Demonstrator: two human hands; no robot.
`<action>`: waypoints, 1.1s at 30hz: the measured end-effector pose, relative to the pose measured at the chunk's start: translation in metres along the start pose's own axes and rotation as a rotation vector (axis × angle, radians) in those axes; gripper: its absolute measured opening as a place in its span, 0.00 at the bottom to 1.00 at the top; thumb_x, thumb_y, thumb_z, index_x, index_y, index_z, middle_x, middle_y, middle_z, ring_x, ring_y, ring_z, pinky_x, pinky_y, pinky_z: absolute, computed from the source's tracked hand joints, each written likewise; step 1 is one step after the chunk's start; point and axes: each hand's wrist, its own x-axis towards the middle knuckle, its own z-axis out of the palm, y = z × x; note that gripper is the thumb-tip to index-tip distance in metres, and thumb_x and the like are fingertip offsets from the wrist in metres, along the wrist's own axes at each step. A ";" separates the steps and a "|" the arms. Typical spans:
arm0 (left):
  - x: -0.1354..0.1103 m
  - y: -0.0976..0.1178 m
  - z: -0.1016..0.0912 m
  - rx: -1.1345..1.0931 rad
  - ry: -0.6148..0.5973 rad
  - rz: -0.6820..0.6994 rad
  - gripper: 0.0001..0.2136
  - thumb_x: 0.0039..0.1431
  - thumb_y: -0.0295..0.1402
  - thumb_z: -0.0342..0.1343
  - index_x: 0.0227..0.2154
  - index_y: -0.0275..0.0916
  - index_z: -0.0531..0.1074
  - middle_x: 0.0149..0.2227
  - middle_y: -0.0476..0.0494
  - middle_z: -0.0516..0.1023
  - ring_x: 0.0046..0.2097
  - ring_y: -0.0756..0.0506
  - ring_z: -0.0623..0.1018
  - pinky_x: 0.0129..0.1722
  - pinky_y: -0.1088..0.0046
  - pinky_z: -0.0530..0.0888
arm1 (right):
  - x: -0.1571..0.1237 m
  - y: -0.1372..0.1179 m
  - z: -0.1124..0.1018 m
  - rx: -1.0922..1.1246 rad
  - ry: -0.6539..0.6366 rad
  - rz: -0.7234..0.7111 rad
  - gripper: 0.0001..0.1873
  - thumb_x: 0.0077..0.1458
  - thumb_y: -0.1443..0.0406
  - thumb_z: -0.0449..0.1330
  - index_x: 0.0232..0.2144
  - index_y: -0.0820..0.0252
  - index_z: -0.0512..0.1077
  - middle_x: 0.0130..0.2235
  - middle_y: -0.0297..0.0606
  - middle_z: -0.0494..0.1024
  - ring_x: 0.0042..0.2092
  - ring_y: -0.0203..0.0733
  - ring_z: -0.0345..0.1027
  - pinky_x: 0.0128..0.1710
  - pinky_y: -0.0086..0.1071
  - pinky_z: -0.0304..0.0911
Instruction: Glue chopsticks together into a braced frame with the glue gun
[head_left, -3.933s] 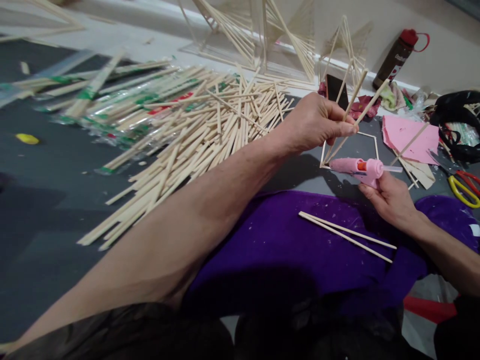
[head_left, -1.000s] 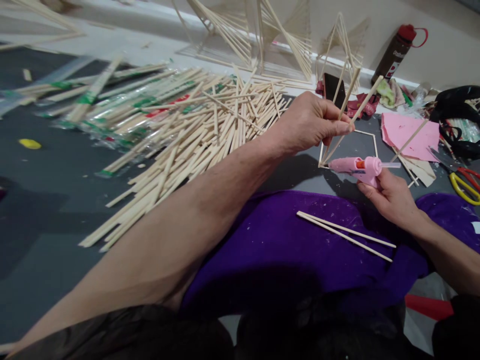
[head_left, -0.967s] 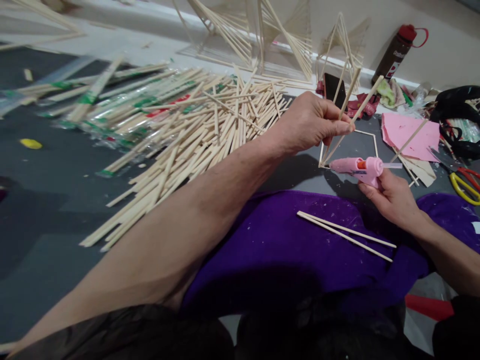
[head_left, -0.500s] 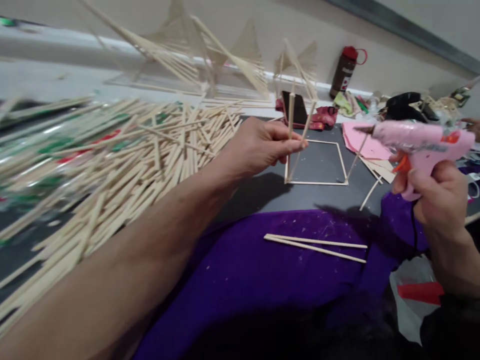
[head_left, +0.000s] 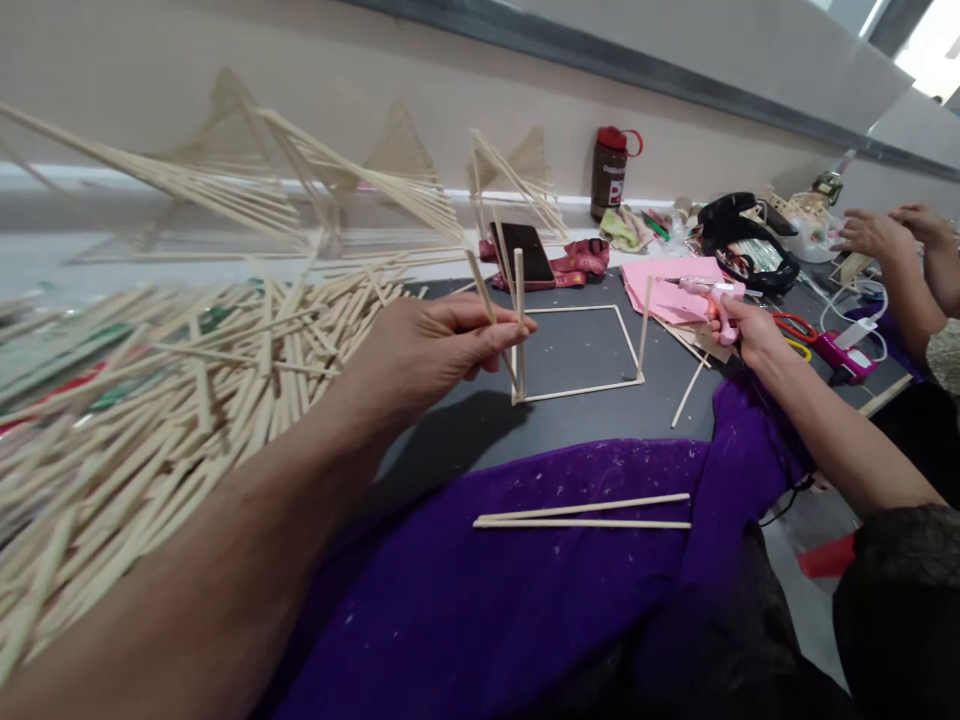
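Note:
My left hand is closed in a pinch on thin wooden sticks standing at the near left corner of a square stick frame. One stick is upright and another leans across it. The frame lies flat on the grey table, and a further stick rises from its near right corner. Away to the right, my right hand is wrapped round a pink hot glue gun, its nozzle pointing left over pink sheets. Two loose sticks lie on the purple cloth on my lap.
A large heap of sticks covers the left of the table. Finished stick structures stand along the wall. Behind the frame are a phone and red strap; a bottle stands beyond. Another person's hands are at far right.
My right hand has carried the glue gun away from the frame, down towards the pink sheets. My left hand keeps its pinch on the sticks. The view has swung right.

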 end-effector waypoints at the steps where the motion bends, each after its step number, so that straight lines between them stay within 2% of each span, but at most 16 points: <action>1: 0.000 0.000 0.000 0.002 0.009 -0.006 0.02 0.51 0.36 0.68 0.28 0.46 0.84 0.27 0.52 0.77 0.28 0.49 0.69 0.29 0.69 0.63 | 0.001 0.000 0.001 0.022 0.005 0.029 0.19 0.74 0.66 0.50 0.29 0.63 0.70 0.19 0.33 0.71 0.18 0.29 0.64 0.18 0.20 0.65; 5: -0.001 0.001 0.000 0.022 0.015 -0.013 0.03 0.51 0.35 0.68 0.28 0.44 0.83 0.26 0.51 0.78 0.28 0.49 0.70 0.29 0.69 0.63 | 0.001 -0.004 0.005 0.050 0.018 0.047 0.17 0.74 0.66 0.51 0.31 0.63 0.71 0.19 0.32 0.72 0.18 0.29 0.64 0.18 0.20 0.65; 9: -0.002 0.001 -0.002 0.034 -0.010 -0.007 0.02 0.54 0.36 0.67 0.30 0.45 0.83 0.25 0.52 0.76 0.28 0.49 0.69 0.30 0.69 0.63 | 0.004 -0.006 0.007 -0.088 0.044 0.026 0.15 0.73 0.68 0.50 0.33 0.63 0.70 0.19 0.32 0.72 0.18 0.30 0.64 0.19 0.20 0.66; 15: 0.000 -0.001 -0.001 0.005 0.000 -0.012 0.01 0.54 0.35 0.67 0.29 0.48 0.84 0.26 0.53 0.76 0.28 0.49 0.69 0.29 0.68 0.62 | 0.017 -0.001 0.001 -0.329 0.035 -0.025 0.15 0.70 0.70 0.52 0.31 0.65 0.73 0.22 0.39 0.77 0.21 0.33 0.68 0.22 0.25 0.67; 17: 0.000 0.000 0.000 0.000 0.009 0.002 0.01 0.53 0.36 0.68 0.29 0.48 0.84 0.26 0.54 0.77 0.28 0.50 0.69 0.29 0.68 0.63 | 0.022 0.000 -0.006 -0.452 0.053 -0.087 0.16 0.68 0.69 0.54 0.28 0.64 0.73 0.21 0.38 0.76 0.21 0.33 0.67 0.21 0.26 0.64; 19: 0.000 -0.001 0.001 0.013 0.026 0.025 0.03 0.52 0.38 0.68 0.28 0.47 0.84 0.23 0.54 0.76 0.27 0.50 0.69 0.29 0.69 0.63 | 0.023 -0.002 -0.015 -0.598 0.086 -0.171 0.16 0.63 0.70 0.60 0.22 0.62 0.72 0.17 0.33 0.70 0.20 0.33 0.62 0.21 0.27 0.58; 21: 0.000 -0.002 0.002 0.024 0.034 0.049 0.05 0.53 0.40 0.67 0.29 0.46 0.85 0.22 0.54 0.76 0.27 0.50 0.69 0.28 0.70 0.64 | 0.021 -0.008 -0.025 -0.748 0.108 -0.294 0.18 0.56 0.70 0.67 0.16 0.59 0.70 0.13 0.28 0.61 0.20 0.32 0.56 0.23 0.28 0.53; 23: 0.003 -0.004 0.004 -0.019 0.051 0.067 0.05 0.53 0.37 0.66 0.26 0.45 0.84 0.19 0.53 0.73 0.23 0.51 0.67 0.26 0.70 0.63 | 0.010 -0.018 -0.031 -0.908 0.139 -0.486 0.17 0.49 0.70 0.71 0.15 0.57 0.70 0.13 0.26 0.57 0.23 0.34 0.58 0.26 0.30 0.52; 25: 0.006 -0.008 0.006 -0.037 0.042 0.094 0.04 0.53 0.36 0.66 0.28 0.44 0.84 0.21 0.51 0.75 0.24 0.51 0.68 0.26 0.70 0.65 | -0.013 -0.027 -0.029 -0.970 0.143 -0.590 0.15 0.49 0.68 0.71 0.16 0.55 0.72 0.15 0.30 0.62 0.25 0.38 0.60 0.27 0.33 0.52; 26: 0.007 -0.009 0.006 -0.040 0.038 0.105 0.04 0.54 0.36 0.66 0.27 0.44 0.84 0.21 0.50 0.75 0.24 0.51 0.68 0.26 0.71 0.66 | -0.029 -0.030 -0.025 -1.025 0.095 -0.684 0.10 0.51 0.66 0.69 0.20 0.55 0.77 0.18 0.34 0.70 0.26 0.39 0.63 0.27 0.34 0.54; 27: 0.008 -0.011 0.007 -0.042 0.030 0.116 0.04 0.55 0.36 0.66 0.27 0.44 0.84 0.21 0.50 0.75 0.24 0.51 0.69 0.27 0.71 0.67 | -0.047 -0.032 -0.017 -1.003 -0.044 -0.738 0.06 0.54 0.63 0.67 0.26 0.56 0.81 0.22 0.37 0.76 0.27 0.41 0.67 0.28 0.34 0.57; 29: 0.009 -0.013 0.007 -0.045 0.026 0.140 0.05 0.56 0.36 0.66 0.27 0.42 0.83 0.20 0.49 0.75 0.24 0.50 0.70 0.27 0.72 0.68 | -0.084 -0.031 0.005 -0.864 -0.380 -0.699 0.13 0.57 0.54 0.66 0.31 0.57 0.82 0.25 0.36 0.79 0.25 0.40 0.70 0.27 0.34 0.62; 30: 0.009 -0.013 0.007 -0.047 0.024 0.152 0.06 0.56 0.35 0.66 0.26 0.41 0.83 0.20 0.49 0.74 0.25 0.50 0.71 0.28 0.72 0.69 | -0.099 -0.028 0.020 -0.819 -0.514 -0.658 0.15 0.58 0.53 0.66 0.33 0.57 0.83 0.26 0.36 0.79 0.25 0.39 0.71 0.27 0.33 0.64; 31: 0.009 -0.013 0.007 -0.047 0.020 0.166 0.06 0.57 0.35 0.66 0.27 0.41 0.83 0.19 0.50 0.73 0.25 0.50 0.71 0.28 0.72 0.69 | -0.110 -0.023 0.035 -0.781 -0.612 -0.638 0.14 0.58 0.54 0.66 0.34 0.57 0.83 0.27 0.35 0.80 0.25 0.37 0.71 0.26 0.32 0.64; 33: 0.008 -0.013 0.007 -0.044 0.008 0.192 0.06 0.57 0.36 0.66 0.28 0.40 0.83 0.19 0.50 0.73 0.25 0.50 0.71 0.28 0.73 0.69 | -0.118 -0.010 0.068 -0.768 -0.706 -0.619 0.11 0.57 0.59 0.64 0.37 0.58 0.83 0.32 0.36 0.82 0.28 0.36 0.72 0.30 0.32 0.67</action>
